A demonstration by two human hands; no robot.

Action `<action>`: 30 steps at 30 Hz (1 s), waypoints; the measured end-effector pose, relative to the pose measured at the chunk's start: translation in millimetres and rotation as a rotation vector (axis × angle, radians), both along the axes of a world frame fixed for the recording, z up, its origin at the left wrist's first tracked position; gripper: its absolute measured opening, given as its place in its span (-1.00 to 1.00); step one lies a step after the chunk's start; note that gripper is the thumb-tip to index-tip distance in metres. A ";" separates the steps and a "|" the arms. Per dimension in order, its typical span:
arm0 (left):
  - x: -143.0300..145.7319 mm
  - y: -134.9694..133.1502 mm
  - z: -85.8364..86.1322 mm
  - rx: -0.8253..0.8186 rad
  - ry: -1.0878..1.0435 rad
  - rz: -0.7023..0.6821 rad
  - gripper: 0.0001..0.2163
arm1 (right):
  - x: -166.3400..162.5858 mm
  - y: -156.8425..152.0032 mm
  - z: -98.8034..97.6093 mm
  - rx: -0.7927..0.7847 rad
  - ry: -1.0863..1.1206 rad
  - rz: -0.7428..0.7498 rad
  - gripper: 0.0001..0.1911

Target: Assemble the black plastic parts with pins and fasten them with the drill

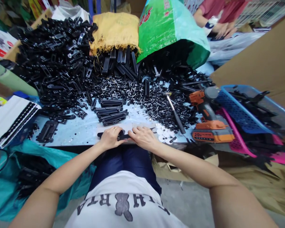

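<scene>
Black part [125, 136]: at the front edge of the table, left of the hammer [175, 114] and nearer the wearer than it. Lies roughly crosswise, partly hidden by both hands.

Left hand [112, 136]: fingers bent and close together over the far side of the part, thumb along the near side, pinching it. A dark end of the part sticks out past this hand, on the side away from the hammer.

Right hand [143, 137]: between left hand and hammer. Fingers bent, side by side, tips on the part, gripping its other end. Can't tell where the thumb presses; hidden.

Stacked black strips [111, 111]: left of the hammer, just beyond the hands. White discs [163, 133]: nearer than the hammer, by the tip of its handle. Loose pins [154, 106]: spread left of the hammer and around its head.

Orange drill [210, 117]: right of the hammer, standing on its battery. Blue basket [247, 110] and pink basket [247, 148]: farther right, both with black pieces.

Big heap of black parts [59, 66]: far left of the hammer. Yellow sack [115, 30] and green bag [160, 28]: beyond the hammer, to its left. Co-worker's hands [224, 31]: well beyond the hammer, to its right.
</scene>
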State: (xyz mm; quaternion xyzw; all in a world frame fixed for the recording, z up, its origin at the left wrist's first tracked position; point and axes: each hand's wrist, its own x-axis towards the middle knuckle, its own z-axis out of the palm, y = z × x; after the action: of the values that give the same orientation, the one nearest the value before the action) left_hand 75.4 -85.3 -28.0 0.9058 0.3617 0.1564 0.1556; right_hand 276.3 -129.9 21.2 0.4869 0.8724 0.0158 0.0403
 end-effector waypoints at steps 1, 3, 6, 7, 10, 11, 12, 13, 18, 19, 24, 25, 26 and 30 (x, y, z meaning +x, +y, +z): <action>-0.7 -0.8 0.2 -0.009 0.002 0.002 -0.58 | 1.8 2.3 -0.2 0.002 0.005 0.017 -0.67; 2.2 -0.2 4.3 -0.017 0.021 -0.025 -0.51 | 8.5 7.7 -4.4 0.002 0.018 0.045 -0.66; 23.9 17.0 19.7 0.039 0.025 -0.075 -0.46 | 22.6 14.6 -19.4 0.030 0.066 0.043 -0.62; 36.4 29.1 26.1 0.069 0.022 -0.058 -0.50 | 26.9 15.5 -25.5 0.045 0.092 0.034 -0.62; 82.5 80.8 40.9 0.086 0.084 0.094 -0.69 | 35.5 11.9 -41.6 0.056 0.174 0.001 -0.59; 97.9 99.5 42.8 0.071 0.128 0.125 -0.71 | 37.4 9.3 -45.2 0.047 0.195 -0.008 -0.59; 112.0 116.6 43.3 0.049 0.166 0.160 -0.72 | 39.3 6.9 -47.4 0.039 0.213 -0.020 -0.59; 124.2 131.0 42.6 0.018 0.198 0.179 -0.74 | 41.7 5.4 -48.3 0.036 0.231 -0.037 -0.59; 140.9 146.9 38.9 -0.018 0.196 0.188 -0.77 | 61.6 34.5 -38.5 0.122 0.297 -0.247 -0.63; 133.7 140.3 40.6 -0.007 0.176 0.186 -0.76 | 65.0 48.1 -36.2 0.144 0.277 -0.307 -0.66; 52.5 84.9 50.7 0.045 -0.182 0.261 -0.80 | 61.5 114.9 -36.3 0.122 0.072 -0.465 -0.73; 32.5 72.4 50.0 0.049 -0.235 0.295 -0.81 | 57.8 122.0 -37.5 0.105 0.047 -0.469 -0.74; 13.8 60.4 47.7 0.040 -0.269 0.321 -0.80 | 54.1 126.2 -38.4 0.092 0.032 -0.468 -0.74; -33.6 25.4 27.4 -0.029 -0.274 0.357 -0.81 | 46.8 119.8 -37.0 0.100 0.053 -0.486 -0.78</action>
State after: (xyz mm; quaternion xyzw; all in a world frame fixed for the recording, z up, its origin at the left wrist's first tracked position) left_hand 41.9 -59.9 -0.6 0.7954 0.4940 0.2980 0.1859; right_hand 323.1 -10.0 -15.8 0.6839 0.7287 0.0360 -0.0040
